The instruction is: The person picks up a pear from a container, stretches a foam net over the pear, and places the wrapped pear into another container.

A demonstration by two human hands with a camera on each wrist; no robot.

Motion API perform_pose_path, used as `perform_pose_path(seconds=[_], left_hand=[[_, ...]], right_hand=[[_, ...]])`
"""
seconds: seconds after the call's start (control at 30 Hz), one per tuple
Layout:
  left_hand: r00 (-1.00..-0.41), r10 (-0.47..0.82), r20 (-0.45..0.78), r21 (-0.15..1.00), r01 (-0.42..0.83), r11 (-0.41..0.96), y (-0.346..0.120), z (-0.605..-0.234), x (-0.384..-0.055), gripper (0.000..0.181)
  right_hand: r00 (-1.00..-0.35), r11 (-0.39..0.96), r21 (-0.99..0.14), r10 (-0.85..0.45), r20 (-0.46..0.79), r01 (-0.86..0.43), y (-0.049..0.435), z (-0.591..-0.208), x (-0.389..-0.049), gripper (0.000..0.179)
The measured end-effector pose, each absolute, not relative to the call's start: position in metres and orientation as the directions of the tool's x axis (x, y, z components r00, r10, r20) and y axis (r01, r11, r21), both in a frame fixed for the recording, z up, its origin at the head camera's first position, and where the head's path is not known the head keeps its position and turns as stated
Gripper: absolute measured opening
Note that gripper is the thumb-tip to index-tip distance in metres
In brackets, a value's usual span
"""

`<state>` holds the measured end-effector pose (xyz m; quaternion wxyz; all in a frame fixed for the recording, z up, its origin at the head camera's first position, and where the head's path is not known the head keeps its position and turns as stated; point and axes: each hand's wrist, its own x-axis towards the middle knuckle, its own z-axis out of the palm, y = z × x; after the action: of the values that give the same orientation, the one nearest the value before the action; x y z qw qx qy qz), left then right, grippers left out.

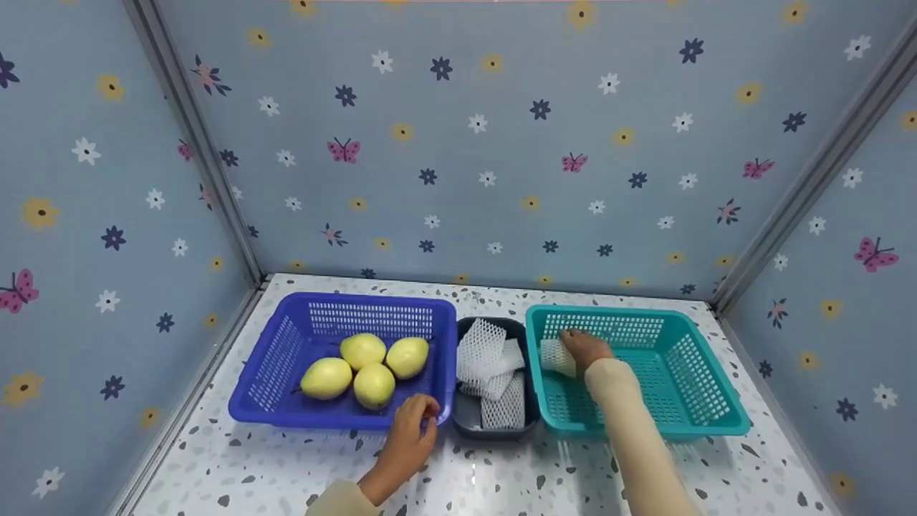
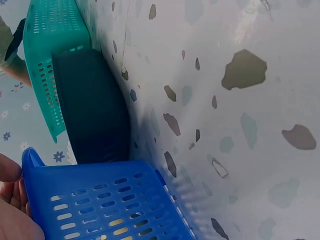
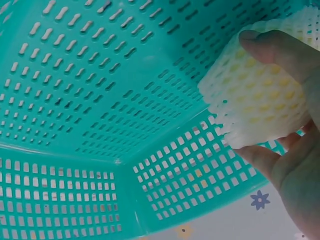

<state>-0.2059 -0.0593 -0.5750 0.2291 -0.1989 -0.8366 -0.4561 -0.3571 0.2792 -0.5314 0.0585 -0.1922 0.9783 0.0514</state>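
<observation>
In the green basket (image 1: 706, 387), my right hand (image 1: 589, 350) grips a pear wrapped in a white foam net (image 3: 260, 95) near the left wall. The right wrist view shows yellow through the mesh, with thumb and fingers around it. My left hand (image 1: 410, 438), fingers loosely bent and holding nothing, is at the front right corner of the blue basket (image 1: 251, 383). Inside that basket lie several bare yellow-green pears (image 1: 374, 385). Between the two baskets, a dark grey bin (image 1: 467, 414) contains several flat white foam nets (image 1: 481, 350).
All three containers stand side by side on a white speckled table (image 1: 494, 487). Behind it rises a blue flowered panel (image 1: 458, 143), with similar panels on both sides and metal posts (image 1: 208, 158) at the corners.
</observation>
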Motion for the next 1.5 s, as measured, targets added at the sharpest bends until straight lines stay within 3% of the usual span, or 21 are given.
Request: perform_pose_path(seconds=[0.37,0.6,0.87,1.07,1.23,1.5], left_hand=[[-0.833,0.122,0.540,0.691,0.521,0.501,-0.059,-0.574,-0.204,0.022],[-0.825,0.128,0.551,0.684,0.534,0.497,-0.059,-0.573,-0.205,0.020],[-0.805,0.125,0.580,0.666,0.557,0.497,-0.058,-0.572,-0.205,0.021],[-0.784,0.129,0.608,0.646,0.582,0.494,-0.061,-0.571,-0.207,0.024],[-0.801,0.134,0.583,0.669,0.567,0.481,-0.062,-0.569,-0.207,0.023],[-0.840,0.155,0.520,0.705,0.525,0.478,-0.061,-0.569,-0.206,0.021]], right_hand=[[-0.924,0.925,0.100,-0.351,-0.149,-0.367,0.282,-0.526,-0.354,0.081],[-0.926,0.946,0.005,-0.317,-0.206,-0.325,0.282,-0.507,-0.350,0.090],[-0.892,0.924,0.012,-0.366,-0.264,-0.383,0.271,-0.484,-0.339,0.086],[-0.874,0.892,-0.006,-0.444,-0.197,-0.452,0.262,-0.483,-0.327,0.071],[-0.855,0.857,-0.017,-0.515,-0.056,-0.515,0.257,-0.485,-0.309,0.059],[-0.858,0.842,-0.164,-0.506,0.086,-0.513,0.257,-0.495,-0.263,0.050]])
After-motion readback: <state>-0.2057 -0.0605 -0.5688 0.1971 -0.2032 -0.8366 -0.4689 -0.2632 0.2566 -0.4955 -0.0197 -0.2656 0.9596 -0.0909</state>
